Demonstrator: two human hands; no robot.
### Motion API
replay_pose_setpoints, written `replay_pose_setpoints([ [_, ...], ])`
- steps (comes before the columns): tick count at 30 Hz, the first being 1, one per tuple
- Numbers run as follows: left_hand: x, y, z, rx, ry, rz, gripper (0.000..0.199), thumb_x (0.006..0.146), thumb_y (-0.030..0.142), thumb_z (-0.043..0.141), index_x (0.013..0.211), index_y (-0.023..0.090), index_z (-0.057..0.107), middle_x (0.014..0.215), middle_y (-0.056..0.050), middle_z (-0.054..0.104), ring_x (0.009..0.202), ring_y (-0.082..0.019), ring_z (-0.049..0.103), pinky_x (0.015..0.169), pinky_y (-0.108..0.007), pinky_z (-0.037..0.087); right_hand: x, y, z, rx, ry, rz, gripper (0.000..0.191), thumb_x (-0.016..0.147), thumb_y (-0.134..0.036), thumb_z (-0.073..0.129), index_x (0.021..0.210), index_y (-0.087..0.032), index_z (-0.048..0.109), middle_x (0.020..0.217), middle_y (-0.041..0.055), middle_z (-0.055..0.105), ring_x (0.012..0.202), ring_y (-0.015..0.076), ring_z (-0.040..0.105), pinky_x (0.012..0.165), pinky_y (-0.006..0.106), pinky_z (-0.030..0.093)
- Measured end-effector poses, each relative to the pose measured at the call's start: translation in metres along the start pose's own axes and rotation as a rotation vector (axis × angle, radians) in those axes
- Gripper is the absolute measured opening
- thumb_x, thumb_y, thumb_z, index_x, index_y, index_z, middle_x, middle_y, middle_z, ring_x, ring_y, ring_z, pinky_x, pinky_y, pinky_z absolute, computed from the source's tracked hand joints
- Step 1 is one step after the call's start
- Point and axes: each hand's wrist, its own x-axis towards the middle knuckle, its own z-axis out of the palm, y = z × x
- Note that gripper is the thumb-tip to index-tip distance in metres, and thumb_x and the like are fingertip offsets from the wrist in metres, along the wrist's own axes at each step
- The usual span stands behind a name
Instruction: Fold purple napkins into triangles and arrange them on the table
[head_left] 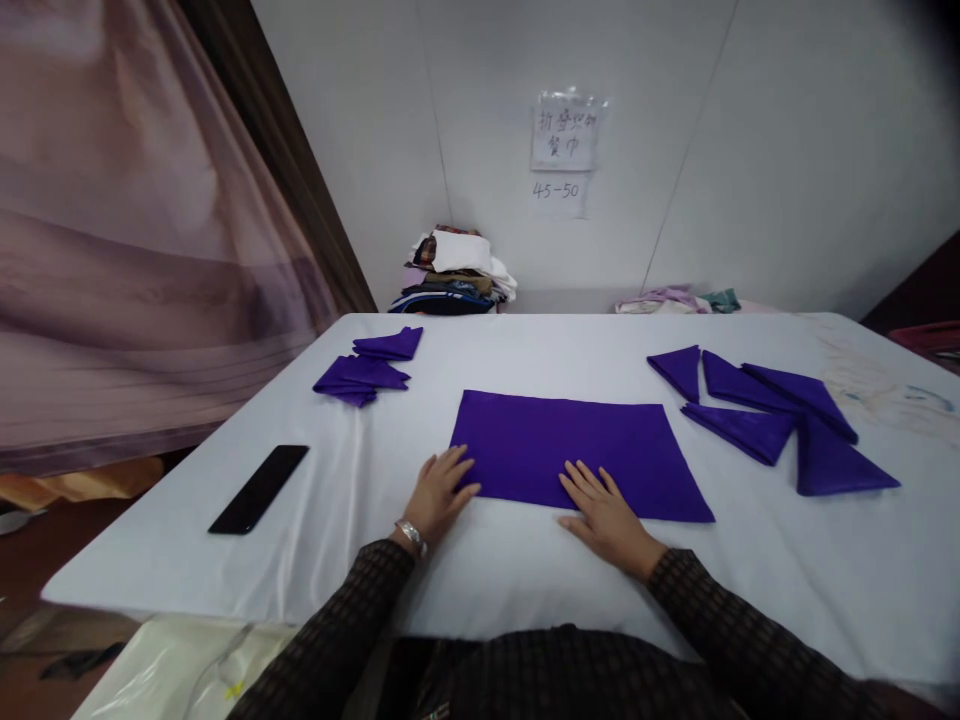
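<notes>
A purple cloth napkin (570,450) lies flat in a wide rectangle on the white-covered table (420,600). My left hand (441,488) rests at its near left corner, fingers stretched out over the cloth. On the lower edge, right of the middle, lies my right hand (604,510), with its fingers spread and the thumb on the white cover. Neither hand grips anything. Several purple napkins folded into pointed shapes (750,430) lie to the right. More folded purple napkins (360,378) are grouped at the far left.
A black phone (259,490) lies on the table's left side. Beyond the far edge are a pile of folded clothes (454,270) and some loose cloths (667,300). Handwritten paper signs (564,150) hang on the wall, and a pink curtain (135,220) drapes at the left.
</notes>
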Motion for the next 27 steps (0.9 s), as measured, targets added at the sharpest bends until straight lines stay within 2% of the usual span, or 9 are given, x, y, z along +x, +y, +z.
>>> replay_pose_setpoints([
  [3, 0.009, 0.038, 0.004, -0.038, -0.074, 0.23, 0.049, 0.09, 0.05, 0.036, 0.13, 0.024, 0.046, 0.145, -0.007, 0.036, 0.135, -0.024, 0.027, 0.11, -0.05, 0.018, 0.002, -0.006, -0.007, 0.032, -0.021, 0.031, 0.065, 0.089, -0.058, 0.03, 0.142, -0.02, 0.031, 0.149, 0.0103, 0.023, 0.138, 0.025, 0.014, 0.109, 0.05, 0.012],
  [6, 0.026, 0.067, 0.014, -0.033, -0.08, 0.283, 0.052, 0.091, 0.05, 0.031, 0.135, 0.024, 0.039, 0.148, -0.007, 0.03, 0.137, -0.024, 0.022, 0.11, -0.052, 0.016, 0.006, -0.015, -0.013, 0.057, -0.007, 0.053, 0.066, 0.09, -0.058, 0.03, 0.143, -0.018, 0.029, 0.15, 0.0112, 0.021, 0.138, 0.024, 0.013, 0.11, 0.048, 0.013],
  [8, 0.037, 0.076, 0.023, -0.019, -0.093, 0.28, 0.054, 0.09, 0.052, 0.032, 0.137, 0.024, 0.037, 0.149, -0.008, 0.028, 0.137, -0.025, 0.021, 0.109, -0.054, 0.015, 0.007, -0.018, -0.015, 0.046, 0.01, 0.047, 0.067, 0.09, -0.057, 0.031, 0.143, -0.017, 0.027, 0.15, 0.0114, 0.02, 0.139, 0.024, 0.012, 0.11, 0.048, 0.012],
  [11, 0.046, 0.078, 0.037, 0.01, -0.12, 0.252, 0.061, 0.088, 0.057, 0.033, 0.138, 0.023, 0.036, 0.149, -0.009, 0.027, 0.138, -0.028, 0.019, 0.108, -0.056, 0.014, -0.003, -0.007, -0.015, -0.006, 0.019, 0.064, 0.066, 0.09, -0.056, 0.032, 0.143, -0.017, 0.029, 0.149, 0.0122, 0.022, 0.138, 0.0253, 0.014, 0.109, 0.05, 0.012],
  [14, 0.046, 0.073, 0.045, 0.025, -0.123, 0.231, 0.064, 0.087, 0.06, 0.031, 0.139, 0.023, 0.034, 0.149, -0.009, 0.026, 0.138, -0.028, 0.017, 0.108, -0.056, 0.014, -0.032, 0.024, -0.015, -0.07, 0.043, 0.144, 0.062, 0.091, -0.055, 0.031, 0.141, -0.019, 0.031, 0.149, 0.0113, 0.024, 0.138, 0.0255, 0.016, 0.108, 0.052, 0.013],
  [18, 0.043, 0.07, 0.042, 0.009, -0.154, 0.212, 0.065, 0.086, 0.06, 0.031, 0.139, 0.023, 0.033, 0.149, -0.009, 0.026, 0.138, -0.028, 0.016, 0.109, -0.056, 0.011, -0.082, 0.073, -0.019, -0.145, 0.113, 0.362, 0.062, 0.091, -0.056, 0.03, 0.141, -0.02, 0.031, 0.148, 0.0115, 0.027, 0.137, 0.026, 0.02, 0.107, 0.053, 0.017],
  [21, 0.053, 0.069, 0.032, -0.068, -0.255, 0.148, 0.061, 0.088, 0.06, 0.027, 0.137, 0.025, 0.037, 0.148, -0.008, 0.03, 0.138, -0.026, 0.02, 0.109, -0.054, 0.015, -0.103, 0.095, -0.028, -0.157, 0.149, 0.519, 0.063, 0.09, -0.057, 0.029, 0.141, -0.019, 0.033, 0.147, 0.0132, 0.028, 0.136, 0.0278, 0.021, 0.106, 0.055, 0.018],
  [24, 0.076, 0.066, 0.019, -0.153, -0.274, 0.019, 0.058, 0.09, 0.057, 0.02, 0.135, 0.027, 0.04, 0.147, -0.008, 0.032, 0.136, -0.024, 0.025, 0.106, -0.05, 0.024, -0.089, 0.094, -0.041, -0.093, 0.198, 0.525, 0.064, 0.091, -0.056, 0.025, 0.142, -0.018, 0.029, 0.148, 0.0131, 0.026, 0.137, 0.0272, 0.018, 0.106, 0.054, 0.019],
  [27, 0.105, 0.063, 0.01, -0.109, -0.177, -0.038, 0.058, 0.09, 0.056, 0.023, 0.135, 0.025, 0.04, 0.149, -0.008, 0.026, 0.138, -0.026, 0.02, 0.107, -0.053, 0.02, -0.043, 0.072, -0.054, -0.014, 0.212, 0.403, 0.067, 0.09, -0.058, 0.025, 0.143, -0.016, 0.028, 0.148, 0.0133, 0.024, 0.137, 0.0262, 0.017, 0.108, 0.051, 0.018],
])
